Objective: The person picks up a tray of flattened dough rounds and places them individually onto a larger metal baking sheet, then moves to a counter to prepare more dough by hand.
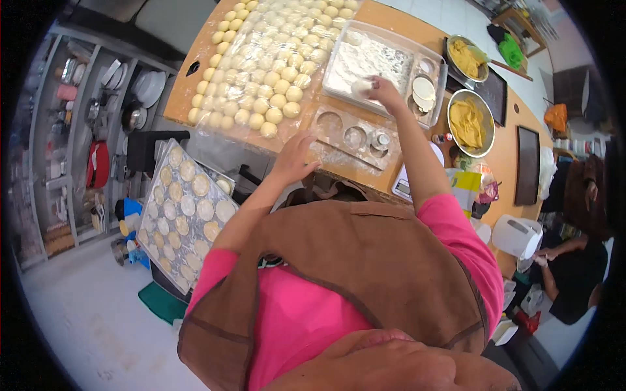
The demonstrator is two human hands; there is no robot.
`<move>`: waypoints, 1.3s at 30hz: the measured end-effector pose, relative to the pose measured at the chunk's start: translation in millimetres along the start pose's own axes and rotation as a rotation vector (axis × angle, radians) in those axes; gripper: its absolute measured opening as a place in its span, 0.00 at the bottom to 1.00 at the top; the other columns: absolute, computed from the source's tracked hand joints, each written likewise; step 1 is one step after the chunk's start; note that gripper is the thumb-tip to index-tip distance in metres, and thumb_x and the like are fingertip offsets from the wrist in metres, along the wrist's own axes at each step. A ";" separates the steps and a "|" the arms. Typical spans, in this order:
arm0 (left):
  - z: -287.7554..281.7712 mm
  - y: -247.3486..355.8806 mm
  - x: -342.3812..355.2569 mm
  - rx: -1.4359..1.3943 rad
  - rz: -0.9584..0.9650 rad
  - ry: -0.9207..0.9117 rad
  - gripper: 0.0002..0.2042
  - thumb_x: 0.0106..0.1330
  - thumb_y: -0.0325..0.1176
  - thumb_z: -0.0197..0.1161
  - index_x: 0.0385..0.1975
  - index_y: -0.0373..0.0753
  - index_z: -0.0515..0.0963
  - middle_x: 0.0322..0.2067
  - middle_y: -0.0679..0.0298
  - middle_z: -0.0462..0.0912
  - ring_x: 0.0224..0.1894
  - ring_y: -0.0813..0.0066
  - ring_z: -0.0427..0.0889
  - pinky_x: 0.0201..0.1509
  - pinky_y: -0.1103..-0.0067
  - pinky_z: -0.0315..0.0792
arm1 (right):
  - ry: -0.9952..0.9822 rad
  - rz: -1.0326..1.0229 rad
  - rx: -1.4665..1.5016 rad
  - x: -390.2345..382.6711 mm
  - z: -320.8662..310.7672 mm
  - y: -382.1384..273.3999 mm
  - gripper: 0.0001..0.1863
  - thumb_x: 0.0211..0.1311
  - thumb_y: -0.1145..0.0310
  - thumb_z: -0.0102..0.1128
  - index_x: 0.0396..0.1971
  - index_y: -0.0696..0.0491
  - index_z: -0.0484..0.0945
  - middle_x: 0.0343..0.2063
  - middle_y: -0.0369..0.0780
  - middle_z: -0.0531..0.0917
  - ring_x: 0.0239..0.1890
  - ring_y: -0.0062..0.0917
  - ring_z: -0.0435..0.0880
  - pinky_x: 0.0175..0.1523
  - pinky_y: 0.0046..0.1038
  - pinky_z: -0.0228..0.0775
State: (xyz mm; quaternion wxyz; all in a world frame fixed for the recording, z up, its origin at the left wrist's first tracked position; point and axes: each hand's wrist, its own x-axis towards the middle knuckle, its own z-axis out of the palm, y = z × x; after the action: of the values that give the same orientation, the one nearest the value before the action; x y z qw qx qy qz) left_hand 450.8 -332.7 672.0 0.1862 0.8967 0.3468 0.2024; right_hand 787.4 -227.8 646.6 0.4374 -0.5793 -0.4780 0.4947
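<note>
My right hand (384, 93) reaches over a white plastic tray (338, 92) spread with flour (372, 58). Its fingers are closed on a flour-coated dough ball (361, 86). My left hand (297, 158) lies at the table's near edge, fingers apart, beside a wooden mould (339, 147) with round hollows dusted in flour. A small metal piece (380, 139) sits in the mould's right hollow. Beyond my left hand, rows of yellow dough balls (274, 115) lie partly under a clear plastic sheet (238, 75). Pale discs (424, 88) rest in the flour tray's right-hand section.
Two metal bowls (488, 124) of yellow dough stand at right, near a digital scale (402, 186). A tray (153, 225) of floured dough discs stands left of me, below table level. Shelves (94, 124) line the left. Another person (577, 280) is at far right.
</note>
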 end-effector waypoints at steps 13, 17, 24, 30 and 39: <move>45.9 -42.2 114.5 0.404 0.249 -0.571 0.53 0.37 0.49 0.75 0.66 0.45 0.52 0.67 0.54 0.48 0.70 0.57 0.47 0.71 0.59 0.43 | -0.393 0.066 -1.010 -69.9 63.3 15.6 0.23 0.39 0.68 0.69 0.41 0.51 0.78 0.40 0.45 0.80 0.44 0.40 0.78 0.48 0.37 0.71; 41.5 -40.6 114.2 0.376 0.203 -0.584 0.49 0.38 0.47 0.75 0.64 0.50 0.56 0.66 0.56 0.51 0.70 0.58 0.48 0.70 0.58 0.46 | -0.099 0.160 -0.812 -97.4 48.8 -8.9 0.23 0.40 0.68 0.68 0.43 0.51 0.78 0.43 0.45 0.79 0.46 0.40 0.77 0.49 0.36 0.70; 29.4 -33.3 115.3 0.315 0.154 -0.583 0.47 0.34 0.47 0.77 0.60 0.54 0.62 0.64 0.58 0.56 0.68 0.58 0.52 0.69 0.56 0.47 | 0.162 -0.045 -1.106 -149.1 32.2 23.1 0.13 0.48 0.70 0.60 0.36 0.53 0.78 0.37 0.46 0.78 0.42 0.43 0.77 0.47 0.39 0.70; 33.3 -42.1 115.4 0.297 0.149 -0.556 0.46 0.33 0.47 0.77 0.60 0.54 0.63 0.63 0.59 0.57 0.67 0.58 0.54 0.68 0.56 0.49 | 0.247 -0.014 -1.013 -149.3 39.6 -7.5 0.11 0.50 0.71 0.56 0.35 0.53 0.79 0.36 0.47 0.78 0.39 0.44 0.78 0.45 0.40 0.70; 28.2 -34.3 123.3 0.283 0.141 -0.643 0.46 0.36 0.48 0.76 0.62 0.52 0.61 0.64 0.57 0.54 0.68 0.57 0.51 0.68 0.51 0.48 | 0.078 -0.038 -0.974 -131.3 79.4 -16.3 0.13 0.47 0.70 0.60 0.36 0.53 0.80 0.36 0.48 0.78 0.41 0.42 0.78 0.47 0.39 0.69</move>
State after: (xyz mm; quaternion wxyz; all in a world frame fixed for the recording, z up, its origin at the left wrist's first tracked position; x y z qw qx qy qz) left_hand 529.4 -228.6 660.6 0.1452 0.9532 0.2323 -0.1279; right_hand 699.6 -352.0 672.7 0.1423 -0.7258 -0.6476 0.1833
